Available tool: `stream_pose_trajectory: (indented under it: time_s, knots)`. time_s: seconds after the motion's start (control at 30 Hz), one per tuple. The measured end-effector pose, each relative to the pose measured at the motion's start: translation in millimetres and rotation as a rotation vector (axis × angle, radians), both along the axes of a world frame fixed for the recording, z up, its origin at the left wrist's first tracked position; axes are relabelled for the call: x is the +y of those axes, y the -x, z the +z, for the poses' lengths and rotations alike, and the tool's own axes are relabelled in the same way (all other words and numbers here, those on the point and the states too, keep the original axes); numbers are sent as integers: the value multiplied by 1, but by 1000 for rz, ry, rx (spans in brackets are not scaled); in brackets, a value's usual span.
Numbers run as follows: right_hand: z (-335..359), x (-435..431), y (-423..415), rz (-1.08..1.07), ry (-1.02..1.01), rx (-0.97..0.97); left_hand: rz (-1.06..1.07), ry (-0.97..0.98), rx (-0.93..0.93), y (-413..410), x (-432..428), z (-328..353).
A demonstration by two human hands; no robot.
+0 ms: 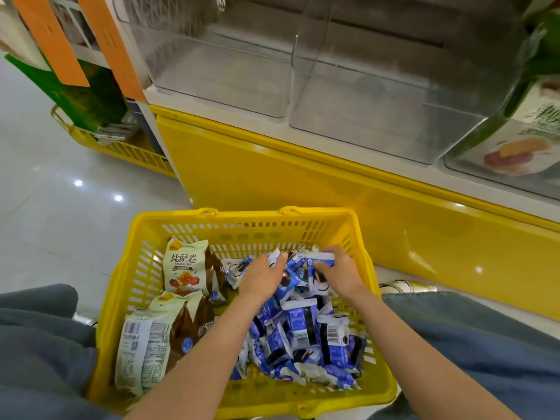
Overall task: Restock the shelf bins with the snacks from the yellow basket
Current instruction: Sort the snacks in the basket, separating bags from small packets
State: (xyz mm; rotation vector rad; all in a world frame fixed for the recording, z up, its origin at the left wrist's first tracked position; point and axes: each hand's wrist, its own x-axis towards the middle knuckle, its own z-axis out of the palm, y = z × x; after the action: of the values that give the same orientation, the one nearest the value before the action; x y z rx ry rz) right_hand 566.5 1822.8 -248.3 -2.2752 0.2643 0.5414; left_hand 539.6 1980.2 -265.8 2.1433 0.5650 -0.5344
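Between the knees (45,344) in grey-blue cloth sits the yellow basket (242,216), and both hands are down in its heap of blue-and-white snack packets (303,328) — the left hand (263,277) with fingers curled into a bunch of them, the right hand (341,275) pinching one packet by its edge. The packets look small, slick and loose, so a double handful is likely to shed some on the lift to the clear shelf bins (378,116) above — onto the floor or back among the cream-and-brown pouches (185,265).
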Motion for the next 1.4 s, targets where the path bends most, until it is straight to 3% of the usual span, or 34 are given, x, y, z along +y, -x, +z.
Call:
stream_pose_trajectory:
  time_s: [0.13, 0.27, 0.37, 0.5, 0.63, 0.8, 1.0, 1.23, 1.4]
  knots:
    - [-6, 0, -3, -39, 3, 69, 150, 336, 9, -7, -11, 0]
    - [9, -13, 22, 138, 79, -201, 30, 196, -121, 20, -6, -9]
    - [17, -27, 53, 334, 56, -102, -34, 151, 2, 45, 3, -18]
    - [12, -45, 89, 518, 192, 60, -353, 225, 320, 71, 10, -27]
    - [8, -46, 96, 605, 358, 13, -443, 243, 296, 88, 17, -27]
    - [13, -45, 95, 625, 411, -36, -440, 157, 154, 102, 21, -20]
    - [23, -50, 93, 592, 198, 64, -584, -119, 114, 114, 22, -18]
    - [34, -46, 81, 418, 126, 11, -489, 58, 78, 118, 29, -13]
    - [44, -34, 51, 196, 43, -138, -308, 168, -91, 97, 39, 6]
